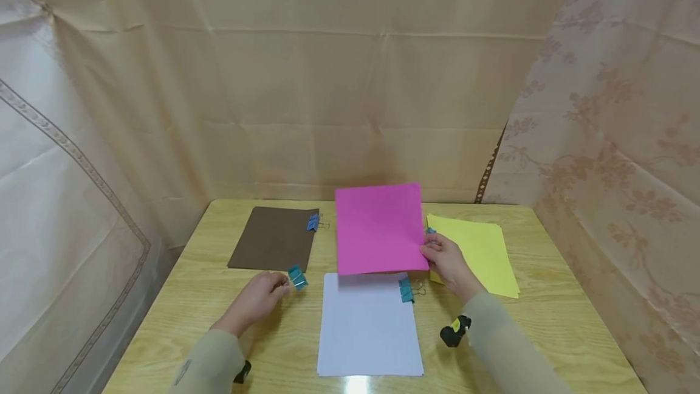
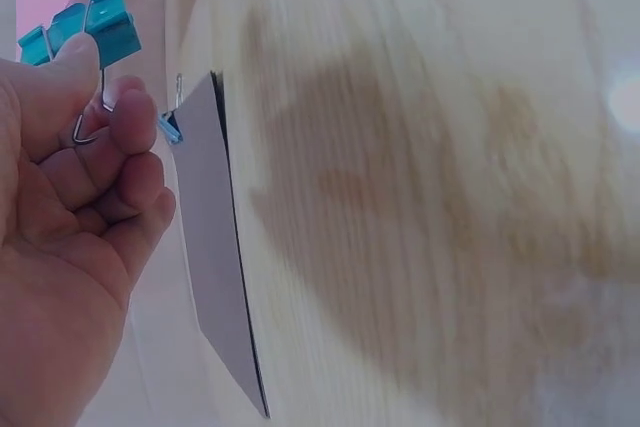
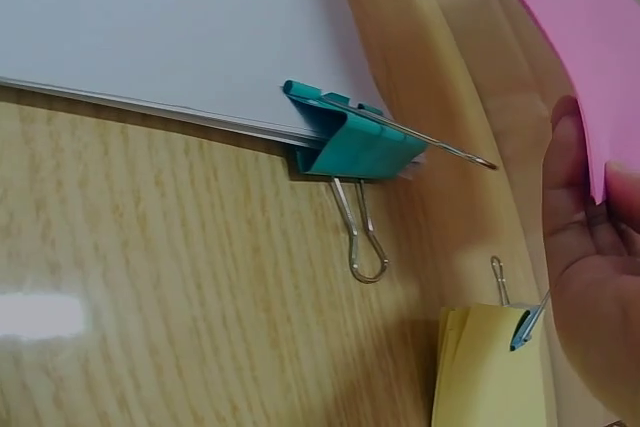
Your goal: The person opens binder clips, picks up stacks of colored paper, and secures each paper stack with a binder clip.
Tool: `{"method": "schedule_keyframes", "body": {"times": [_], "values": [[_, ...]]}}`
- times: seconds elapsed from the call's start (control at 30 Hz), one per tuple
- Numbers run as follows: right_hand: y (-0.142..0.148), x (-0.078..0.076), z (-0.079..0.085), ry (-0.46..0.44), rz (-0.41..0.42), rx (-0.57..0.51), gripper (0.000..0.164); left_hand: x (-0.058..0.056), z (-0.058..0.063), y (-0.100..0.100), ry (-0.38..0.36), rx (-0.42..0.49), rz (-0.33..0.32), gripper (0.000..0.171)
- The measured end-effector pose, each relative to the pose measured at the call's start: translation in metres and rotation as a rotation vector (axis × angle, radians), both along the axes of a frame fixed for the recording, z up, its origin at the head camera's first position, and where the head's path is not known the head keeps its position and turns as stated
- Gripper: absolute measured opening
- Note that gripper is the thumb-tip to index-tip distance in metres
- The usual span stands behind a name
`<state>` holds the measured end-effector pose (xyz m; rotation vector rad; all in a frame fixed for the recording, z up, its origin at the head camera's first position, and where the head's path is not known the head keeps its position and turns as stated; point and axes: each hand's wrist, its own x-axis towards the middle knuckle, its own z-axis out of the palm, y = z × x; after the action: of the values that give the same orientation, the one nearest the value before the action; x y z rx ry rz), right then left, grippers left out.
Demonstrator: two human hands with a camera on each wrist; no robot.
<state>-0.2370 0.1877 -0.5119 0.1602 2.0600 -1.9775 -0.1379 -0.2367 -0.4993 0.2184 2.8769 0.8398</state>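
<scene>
My left hand [image 1: 259,298] pinches a teal binder clip [image 1: 298,278] by its wire handles, just in front of the brown paper stack [image 1: 276,239]. In the left wrist view, the clip's teal body [image 2: 110,25] sticks out beyond the thumb. My right hand [image 1: 447,260] grips pink paper [image 1: 378,230] at its lower right edge, thumb in front and fingers behind. The pink paper is held up tilted, overlapping the far end of the white paper stack [image 1: 369,333] in the head view. Another teal binder clip [image 3: 365,142] is fastened on the white stack's far right corner.
A blue binder clip [image 1: 313,222] sits on the brown stack's right edge. At the right lies a yellow paper stack [image 1: 481,248], its own clip [image 3: 521,329] partly behind the right hand. Curtains [image 1: 306,90] hang behind and beside the wooden table [image 1: 563,333].
</scene>
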Motion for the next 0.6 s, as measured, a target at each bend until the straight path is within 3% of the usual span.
{"method": "schedule_keyframes", "body": {"times": [0.6], "values": [[-0.006,0.008,-0.006,0.066,0.097,-0.053,0.033,-0.013,0.015,0.013,-0.044,0.056,-0.028,0.013]]}}
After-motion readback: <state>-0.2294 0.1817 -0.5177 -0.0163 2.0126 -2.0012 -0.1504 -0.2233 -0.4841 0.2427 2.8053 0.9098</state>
